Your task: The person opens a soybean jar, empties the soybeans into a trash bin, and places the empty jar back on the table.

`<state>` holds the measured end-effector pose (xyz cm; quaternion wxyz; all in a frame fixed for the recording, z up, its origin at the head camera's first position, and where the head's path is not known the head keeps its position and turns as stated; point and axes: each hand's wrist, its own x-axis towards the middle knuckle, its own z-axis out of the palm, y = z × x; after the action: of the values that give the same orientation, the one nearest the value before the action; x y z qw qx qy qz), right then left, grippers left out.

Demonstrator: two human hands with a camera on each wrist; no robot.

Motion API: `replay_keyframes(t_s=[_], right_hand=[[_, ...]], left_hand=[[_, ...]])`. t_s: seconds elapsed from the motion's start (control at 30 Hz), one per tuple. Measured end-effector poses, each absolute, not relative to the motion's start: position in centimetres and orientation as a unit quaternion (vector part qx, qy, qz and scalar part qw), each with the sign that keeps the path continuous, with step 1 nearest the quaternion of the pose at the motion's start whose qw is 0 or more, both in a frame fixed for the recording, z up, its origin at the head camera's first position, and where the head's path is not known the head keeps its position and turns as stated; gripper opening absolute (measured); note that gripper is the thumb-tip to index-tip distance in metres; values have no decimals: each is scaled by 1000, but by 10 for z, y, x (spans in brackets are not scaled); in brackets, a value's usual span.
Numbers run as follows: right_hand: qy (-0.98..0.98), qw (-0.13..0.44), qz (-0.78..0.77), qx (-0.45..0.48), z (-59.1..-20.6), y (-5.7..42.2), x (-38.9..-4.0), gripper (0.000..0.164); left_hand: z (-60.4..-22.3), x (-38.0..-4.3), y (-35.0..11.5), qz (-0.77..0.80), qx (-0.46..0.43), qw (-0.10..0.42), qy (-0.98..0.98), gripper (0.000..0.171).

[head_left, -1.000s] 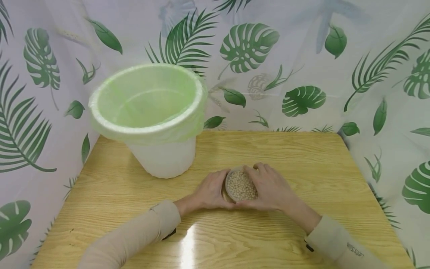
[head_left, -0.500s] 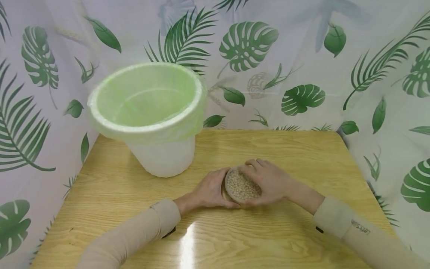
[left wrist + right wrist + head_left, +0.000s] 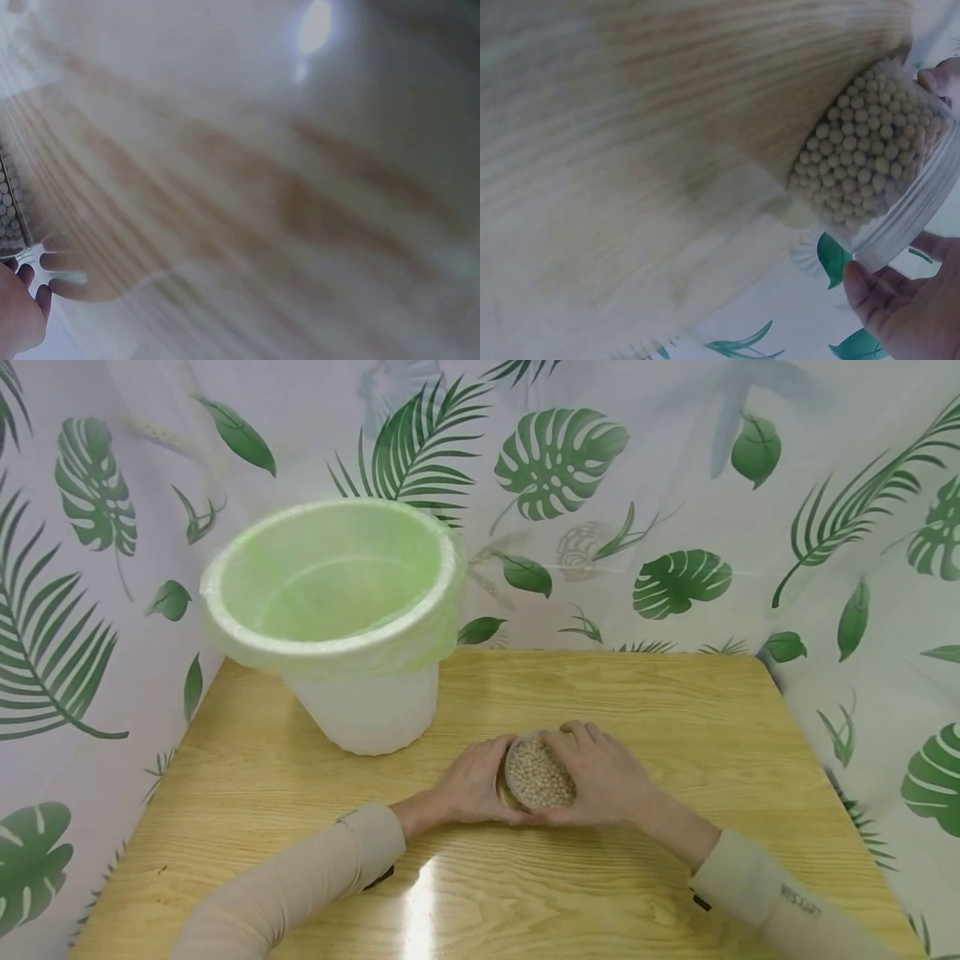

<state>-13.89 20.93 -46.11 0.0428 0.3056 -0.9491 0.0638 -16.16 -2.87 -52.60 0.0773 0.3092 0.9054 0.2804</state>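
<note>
A clear round jar (image 3: 538, 774) full of pale round beans stands at the middle of the wooden table. My left hand (image 3: 474, 787) curves round its left side, thumb along the near edge. From the right, my right hand (image 3: 606, 782) grips the top, covering part of the far right rim. In the right wrist view the jar (image 3: 862, 146) looks tilted, and the right hand (image 3: 922, 311) has its fingertips at the clear band around the top. Only a slice of the jar (image 3: 9, 206) shows at the left edge of the left wrist view.
A white bucket (image 3: 367, 714) lined with a light green plastic bag (image 3: 337, 660) stands at the back left of the table (image 3: 637, 693). Leaf-printed sheeting (image 3: 555, 460) hangs behind and along both sides. Light glares off the near table surface.
Half a second ago my right hand was turned with its wrist further right; now it has turned back to about its earlier pose. The left hand and the jar stay in place.
</note>
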Motion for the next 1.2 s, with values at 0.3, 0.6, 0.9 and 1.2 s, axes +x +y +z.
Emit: replay_keyframes(t_s=[0.3, 0.6, 0.9, 1.2], right_hand=[[-937, 4, 81, 341, -456, 215, -151, 105], [-928, 0, 66, 367, -444, 221, -159, 109], [-942, 18, 60, 329, -431, 247, -157, 111], [-954, 37, 65, 290, -436, 299, -152, 101]], left_hand=[[-526, -162, -29, 288, 303, 86, 904, 118], [-525, -162, -29, 287, 303, 84, 905, 122], [-523, -164, -28, 286, 305, 77, 905, 119], [-524, -163, -28, 294, 307, 85, 901, 119]])
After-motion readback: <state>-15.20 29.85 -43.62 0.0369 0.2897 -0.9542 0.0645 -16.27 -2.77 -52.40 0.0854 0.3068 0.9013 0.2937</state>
